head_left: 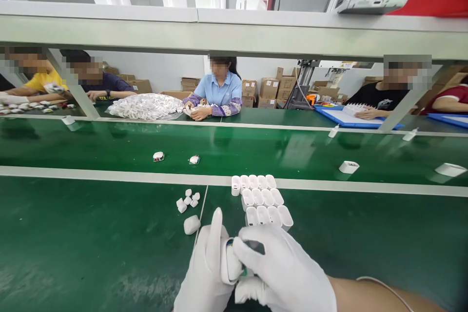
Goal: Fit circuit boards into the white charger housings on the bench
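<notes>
Both my hands wear white gloves. My left hand (203, 270) is wrapped round a white plastic housing (224, 264), its open end turned to the right and one finger pointing up. At that opening is a circuit board with a white-covered block (233, 262); a bit of green shows at its edge. My right hand (288, 265) has its fingers closed on the board from the right, partly covering it. How deep the board sits in the housing I cannot tell. Just beyond my hands stand several white housings (268, 198) in rows, open ends up.
Several small white blocks (188, 200) and a larger one (192, 224) lie left of the rows. On the green belt (256, 148) are two circuit boards (158, 156) and white housings (348, 167). Co-workers sit opposite, beneath a shelf (226, 34); one handles white parts by a heaped bag (146, 106).
</notes>
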Motion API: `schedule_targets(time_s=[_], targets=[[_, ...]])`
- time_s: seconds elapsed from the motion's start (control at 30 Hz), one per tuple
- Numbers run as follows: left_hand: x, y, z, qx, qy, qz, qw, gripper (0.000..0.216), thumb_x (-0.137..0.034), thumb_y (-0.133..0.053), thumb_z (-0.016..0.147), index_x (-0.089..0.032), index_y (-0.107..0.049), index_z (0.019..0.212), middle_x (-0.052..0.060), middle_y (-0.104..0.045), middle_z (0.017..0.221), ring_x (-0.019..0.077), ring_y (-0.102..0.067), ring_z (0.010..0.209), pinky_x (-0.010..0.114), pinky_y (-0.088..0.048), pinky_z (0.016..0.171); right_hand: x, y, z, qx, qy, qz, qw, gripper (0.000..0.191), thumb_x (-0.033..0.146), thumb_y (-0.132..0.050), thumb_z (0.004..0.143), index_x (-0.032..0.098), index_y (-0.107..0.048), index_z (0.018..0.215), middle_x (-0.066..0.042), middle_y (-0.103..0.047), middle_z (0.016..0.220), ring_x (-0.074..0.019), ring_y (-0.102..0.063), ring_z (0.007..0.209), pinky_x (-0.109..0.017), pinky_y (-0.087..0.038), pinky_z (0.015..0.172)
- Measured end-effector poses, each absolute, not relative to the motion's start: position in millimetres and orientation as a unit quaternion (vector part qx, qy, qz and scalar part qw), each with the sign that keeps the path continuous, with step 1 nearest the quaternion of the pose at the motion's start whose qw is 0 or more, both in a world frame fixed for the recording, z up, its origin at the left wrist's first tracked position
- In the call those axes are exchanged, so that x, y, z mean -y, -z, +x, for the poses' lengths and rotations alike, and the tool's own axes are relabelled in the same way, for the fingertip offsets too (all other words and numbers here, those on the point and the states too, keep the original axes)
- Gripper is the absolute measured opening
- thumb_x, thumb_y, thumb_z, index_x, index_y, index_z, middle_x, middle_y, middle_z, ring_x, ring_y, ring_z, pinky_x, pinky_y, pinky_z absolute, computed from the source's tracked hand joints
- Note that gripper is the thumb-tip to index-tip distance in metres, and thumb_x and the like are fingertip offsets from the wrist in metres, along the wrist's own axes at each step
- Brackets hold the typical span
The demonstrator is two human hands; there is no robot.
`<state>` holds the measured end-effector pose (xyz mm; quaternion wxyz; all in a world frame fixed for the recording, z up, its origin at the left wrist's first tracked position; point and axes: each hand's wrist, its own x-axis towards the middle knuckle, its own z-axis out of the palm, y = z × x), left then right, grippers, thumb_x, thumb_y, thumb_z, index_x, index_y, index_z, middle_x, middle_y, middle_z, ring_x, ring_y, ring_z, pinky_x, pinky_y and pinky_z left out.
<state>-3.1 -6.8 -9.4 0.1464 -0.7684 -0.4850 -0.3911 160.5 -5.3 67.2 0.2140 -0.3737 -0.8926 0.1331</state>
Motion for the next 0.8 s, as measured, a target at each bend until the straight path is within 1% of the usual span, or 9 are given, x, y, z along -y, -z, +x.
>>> schedule_targets(time_s=[0.13, 0.2, 0.3, 0.33, 0.43, 0.53, 0.63, 0.73, 0.8], targets=[[9.5, 16.1, -9.2, 0.514, 0.414, -0.745, -0.098, 0.065, -0.022, -0.042, 0.093, -0.021, -0.013, 0.150, 0.008, -0.066, 0.092, 0.0212, -0.068, 0.074, 0.034, -0.060, 0.064, 12.1, -56.3, 151.1, 0.817, -0.145, -0.460, 0.316, 0.020, 0.031, -0.055, 0.092, 0.023, -0.057, 0.110, -0.008, -0.066, 0.103, -0.0198, -0.062, 0.084, -0.026, -0.046, 0.060], [9.7, 17.7, -11.8, 0.506, 0.404, -0.723, -0.240, 0.065, -0.026, -0.043, 0.092, -0.020, -0.014, 0.150, 0.005, -0.068, 0.085, 0.0212, -0.069, 0.066, 0.032, -0.060, 0.055, 8.9, -56.6, 153.8, 0.834, -0.172, -0.403, 0.335, 0.023, 0.034, -0.060, 0.089, 0.024, -0.058, 0.110, -0.007, -0.065, 0.108, -0.0206, -0.061, 0.091, -0.028, -0.049, 0.070], [10.7, 9.0, -11.4, 0.466, 0.368, -0.738, -0.322, 0.086, -0.027, -0.056, 0.085, -0.020, -0.005, 0.153, 0.002, -0.071, 0.083, 0.0214, -0.069, 0.063, 0.033, -0.061, 0.058, -2.5, -66.9, 166.2, 0.866, -0.210, -0.321, 0.320, 0.013, 0.031, -0.065, 0.086, 0.023, -0.065, 0.096, -0.003, -0.066, 0.091, -0.0174, -0.059, 0.084, -0.029, -0.048, 0.078], [11.5, 3.7, -10.3, 0.458, 0.357, -0.741, -0.337, 0.093, -0.028, -0.060, 0.083, -0.022, 0.000, 0.153, 0.003, -0.072, 0.089, 0.0216, -0.070, 0.067, 0.032, -0.062, 0.062, -6.8, -71.5, 170.6, 0.865, -0.231, -0.318, 0.311, 0.008, 0.029, -0.063, 0.088, 0.022, -0.066, 0.089, -0.001, -0.064, 0.080, -0.0150, -0.059, 0.077, -0.026, -0.047, 0.075], [14.0, -10.9, -6.4, 0.426, 0.322, -0.734, -0.420, 0.108, -0.031, -0.064, 0.083, -0.025, 0.021, 0.149, 0.004, -0.072, 0.100, 0.0212, -0.071, 0.078, 0.031, -0.061, 0.071, -17.3, -81.1, 179.0, 0.865, -0.325, -0.294, 0.244, 0.020, 0.021, -0.059, 0.089, 0.018, -0.067, 0.071, 0.004, -0.055, 0.059, -0.0086, -0.051, 0.056, -0.019, -0.044, 0.059], [15.7, -17.7, -4.2, 0.440, 0.258, -0.757, -0.409, 0.118, -0.040, -0.068, 0.080, -0.022, 0.027, 0.147, 0.006, -0.073, 0.099, 0.0246, -0.071, 0.082, 0.034, -0.060, 0.074, -23.8, -79.5, 181.8, 0.869, -0.352, -0.287, 0.198, 0.020, 0.018, -0.065, 0.086, 0.015, -0.068, 0.066, 0.005, -0.055, 0.057, -0.0058, -0.049, 0.054, -0.016, -0.041, 0.055], [16.4, -20.7, -2.1, 0.492, 0.171, -0.783, -0.342, 0.123, -0.049, -0.071, 0.073, -0.016, 0.020, 0.149, 0.013, -0.072, 0.101, 0.0297, -0.071, 0.084, 0.034, -0.059, 0.071, -27.0, -70.6, 184.2, 0.921, -0.279, -0.221, 0.160, 0.016, 0.023, -0.064, 0.088, 0.015, -0.073, 0.077, 0.003, -0.067, 0.070, -0.0082, -0.056, 0.063, -0.018, -0.043, 0.062], [16.1, -21.2, 1.5, 0.502, 0.115, -0.791, -0.330, 0.124, -0.047, -0.073, 0.071, -0.017, 0.019, 0.149, 0.012, -0.073, 0.099, 0.0278, -0.071, 0.080, 0.030, -0.058, 0.067, -24.4, -63.9, 184.3, 0.964, -0.188, -0.142, 0.125, 0.017, 0.014, -0.057, 0.090, 0.017, -0.073, 0.090, 0.001, -0.072, 0.086, -0.0120, -0.057, 0.074, -0.023, -0.044, 0.068], [16.3, -18.1, 3.0, 0.488, 0.114, -0.806, -0.316, 0.131, -0.043, -0.075, 0.068, -0.018, 0.028, 0.145, 0.010, -0.073, 0.099, 0.0273, -0.071, 0.078, 0.029, -0.058, 0.063, -19.4, -62.8, 180.9, 0.963, -0.164, -0.189, 0.104, 0.018, 0.012, -0.057, 0.088, 0.017, -0.072, 0.079, 0.001, -0.070, 0.081, -0.0114, -0.054, 0.067, -0.023, -0.041, 0.059]])
